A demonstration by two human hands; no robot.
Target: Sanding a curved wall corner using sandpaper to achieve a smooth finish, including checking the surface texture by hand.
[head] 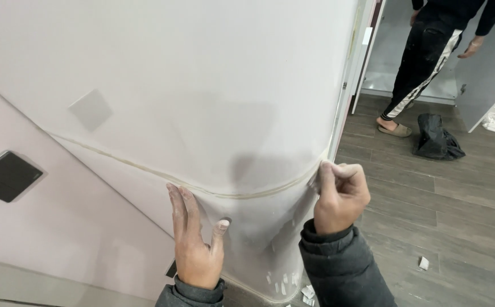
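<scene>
The person's left hand (193,239) is lying flat against the pale wall panel (202,85), fingers stretched upward and held together, thumb spread to the side; its grip is holding nothing, only pressing on the panel just below the strip of tape (145,167). The right hand (338,196) is curling into a tight pinch at the panel's outer corner, its grip closing on the end of that tape where the strip is meeting the edge. The tape itself is running in a thin, sagging line across the panel, from the upper left down to the right hand. Below the panel's corner, small white scraps (307,293) are lying on the wooden floor (429,204), and one more scrap (423,262) is sitting further right of the panel. Left of the panel, a dark switch plate (5,176) is showing on the adjoining wall. Beyond the panel's edge, a black bag (436,137) is resting on the floor, and behind it another person (423,57) in dark trousers is standing by an open white cabinet (489,74).
</scene>
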